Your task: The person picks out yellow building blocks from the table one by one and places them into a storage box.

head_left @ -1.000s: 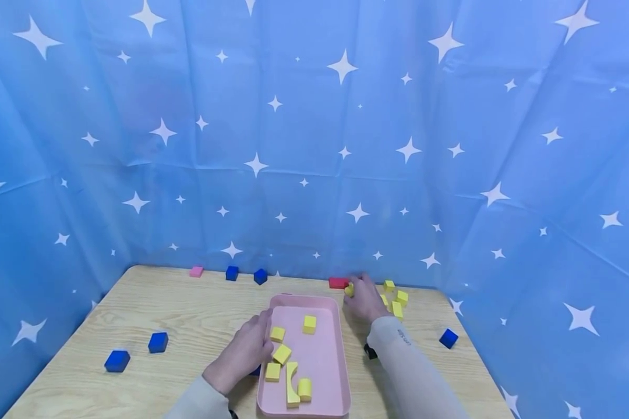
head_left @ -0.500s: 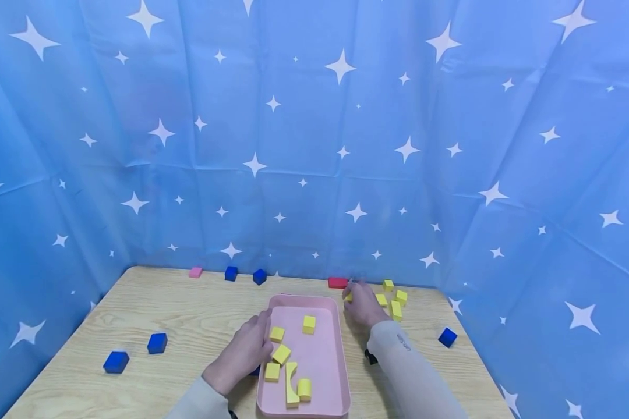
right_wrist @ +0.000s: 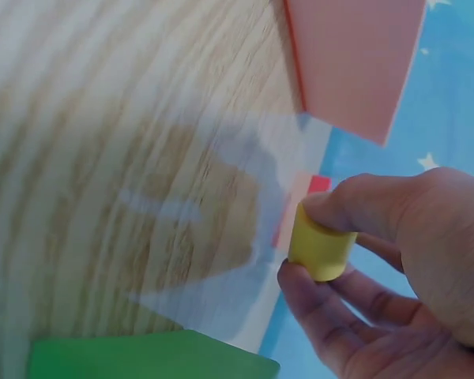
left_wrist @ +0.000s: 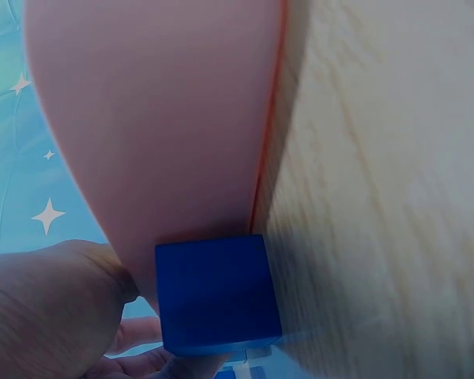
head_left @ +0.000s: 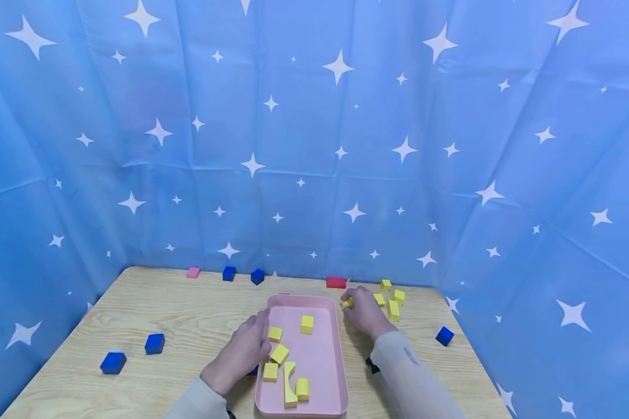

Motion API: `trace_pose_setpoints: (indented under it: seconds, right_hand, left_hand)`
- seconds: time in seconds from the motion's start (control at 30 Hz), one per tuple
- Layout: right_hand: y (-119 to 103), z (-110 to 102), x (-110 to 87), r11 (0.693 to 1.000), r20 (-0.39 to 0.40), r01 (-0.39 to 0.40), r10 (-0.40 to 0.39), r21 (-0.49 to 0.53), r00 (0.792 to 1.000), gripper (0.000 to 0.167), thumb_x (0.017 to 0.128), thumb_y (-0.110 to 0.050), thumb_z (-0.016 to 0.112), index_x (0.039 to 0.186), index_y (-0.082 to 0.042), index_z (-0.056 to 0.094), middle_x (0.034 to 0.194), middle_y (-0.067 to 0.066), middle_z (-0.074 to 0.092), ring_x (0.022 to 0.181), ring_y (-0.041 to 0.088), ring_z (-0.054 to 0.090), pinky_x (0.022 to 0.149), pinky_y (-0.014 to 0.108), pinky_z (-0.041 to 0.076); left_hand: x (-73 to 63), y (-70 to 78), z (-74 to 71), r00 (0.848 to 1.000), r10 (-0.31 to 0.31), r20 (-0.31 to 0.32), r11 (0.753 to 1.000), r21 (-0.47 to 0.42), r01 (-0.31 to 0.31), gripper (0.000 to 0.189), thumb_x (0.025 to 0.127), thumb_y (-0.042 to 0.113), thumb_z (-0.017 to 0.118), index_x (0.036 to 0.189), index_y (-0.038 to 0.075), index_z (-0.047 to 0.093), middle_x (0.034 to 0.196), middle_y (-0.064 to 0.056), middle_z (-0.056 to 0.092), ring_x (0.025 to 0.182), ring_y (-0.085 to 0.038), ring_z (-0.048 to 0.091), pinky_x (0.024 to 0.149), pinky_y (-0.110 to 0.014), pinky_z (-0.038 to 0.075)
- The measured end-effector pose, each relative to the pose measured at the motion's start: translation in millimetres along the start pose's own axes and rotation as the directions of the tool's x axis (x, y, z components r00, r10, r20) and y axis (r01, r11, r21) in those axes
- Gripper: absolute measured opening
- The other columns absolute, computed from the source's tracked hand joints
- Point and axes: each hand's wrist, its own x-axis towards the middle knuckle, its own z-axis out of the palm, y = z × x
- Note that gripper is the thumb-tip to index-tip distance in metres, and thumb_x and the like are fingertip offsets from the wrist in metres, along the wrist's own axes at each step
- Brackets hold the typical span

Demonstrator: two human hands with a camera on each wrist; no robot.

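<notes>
My right hand (head_left: 367,311) pinches a small yellow cylinder block (right_wrist: 322,243) between thumb and fingertips, over the table just right of the pink tray (head_left: 331,349). My left hand (head_left: 241,352) holds the tray's left wall, thumb at the rim and fingers along the outside. Inside the tray lie several yellow blocks: cubes (head_left: 306,325), an arch-shaped block (head_left: 289,396) and a cylinder (head_left: 302,389). A blue cube (left_wrist: 213,292) sits against the tray's outer wall by my left hand, mostly hidden by it in the head view.
Several yellow blocks (head_left: 393,310) stand beyond my right hand. A red block (head_left: 336,283) lies at the back edge, with blue cubes (head_left: 229,273) and a pink block (head_left: 193,272) further left. Other blue cubes (head_left: 113,363) are spread left and right. A green block (right_wrist: 150,355) shows in the right wrist view.
My right hand has drawn slightly back from the red block toward me with the yellow cylinder. The left hand stays on the tray.
</notes>
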Motion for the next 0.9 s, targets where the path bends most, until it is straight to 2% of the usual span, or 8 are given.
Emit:
trace_pose_setpoints:
  seconds: [0.13,0.33,0.57,0.7,0.9]
  right_hand:
    - [0,-1,-8.9,1.0,-0.025,0.027,-0.027,-0.005,0.999,0.024,0.104,0.0,0.083,0.127,-0.005,0.084,0.125,0.014,0.078,0.111,0.024,0.069,0.103,0.048,0.07]
    - [-5,-4,-23.5,0.998,-0.049,0.049,-0.048,0.025,0.998,0.025,0.105,-0.002,0.082,0.129,-0.006,0.084,0.129,0.015,0.078,0.112,0.024,0.07,0.097,0.046,0.069]
    - [-18,-8,-40.3,0.997,-0.078,0.064,-0.061,0.048,0.995,0.027,0.106,-0.004,0.081,0.133,-0.006,0.083,0.131,0.015,0.077,0.099,0.021,0.065,0.084,0.039,0.066]
    - [-25,-11,-50.7,0.994,-0.109,0.092,-0.086,0.051,0.99,0.026,0.105,-0.005,0.083,0.131,-0.008,0.084,0.13,0.014,0.077,0.1,0.019,0.068,0.086,0.041,0.07]
    - [-39,-13,-63.2,0.984,-0.143,0.176,-0.171,0.024,0.975,0.025,0.103,-0.004,0.085,0.128,-0.006,0.085,0.124,0.014,0.078,0.097,0.019,0.07,0.084,0.042,0.072]
  left_hand:
    - [0.3,0.5,0.2,1.0,-0.004,0.003,1.0,0.013,0.004,0.078,0.103,0.002,0.077,0.173,-0.007,0.044,0.146,-0.028,0.071,0.124,-0.027,0.077,0.109,-0.054,0.07]
    - [1.2,0.7,1.9,1.0,-0.03,0.009,1.0,0.009,0.03,0.077,0.104,0.003,0.075,0.174,-0.005,0.043,0.148,-0.027,0.07,0.126,-0.029,0.078,0.111,-0.054,0.07]
    - [0.6,0.5,2.6,0.999,-0.036,0.005,0.999,0.015,0.036,0.076,0.105,0.003,0.075,0.174,-0.005,0.044,0.15,-0.027,0.07,0.129,-0.03,0.077,0.114,-0.057,0.068]
    - [0.5,1.0,2.1,1.0,-0.029,0.006,1.0,0.011,0.029,0.076,0.105,0.003,0.075,0.174,-0.005,0.043,0.148,-0.027,0.07,0.125,-0.027,0.078,0.111,-0.055,0.069]
    - [1.0,0.0,2.6,1.0,-0.025,0.006,1.0,0.005,0.025,0.077,0.105,0.003,0.075,0.174,-0.005,0.043,0.146,-0.026,0.071,0.12,-0.024,0.077,0.11,-0.054,0.07]
